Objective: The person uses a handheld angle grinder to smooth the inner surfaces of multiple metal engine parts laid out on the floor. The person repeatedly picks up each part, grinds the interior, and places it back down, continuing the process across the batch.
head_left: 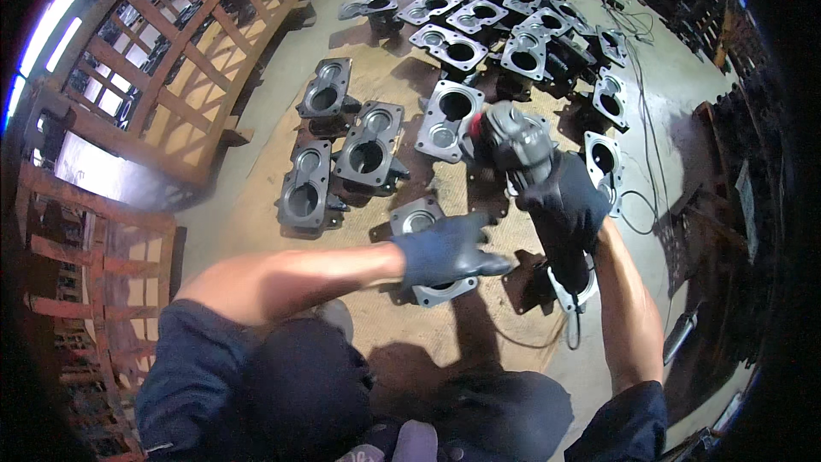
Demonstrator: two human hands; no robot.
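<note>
My right hand (569, 201), in a dark glove, is closed round the black body of an angle grinder (517, 145). The tool's grey head points forward, with a red part at its left side; its cord hangs down behind. Below the grinder a grey metal casting is partly hidden. My left hand (449, 252), in a dark blue glove, is stretched out to the right with fingers apart. It lies over a flanged metal casting (417, 218) and covers its middle; I cannot tell whether it touches. Just ahead stands another casting (449, 120) with two round openings.
Several similar castings (462, 50) crowd the far side, and more (305, 188) stand at the left on the tan floor sheet (376, 257). Brown slatted racks (184, 60) line the left. A black cable (654, 162) runs along the grey floor at right, beside dark racks.
</note>
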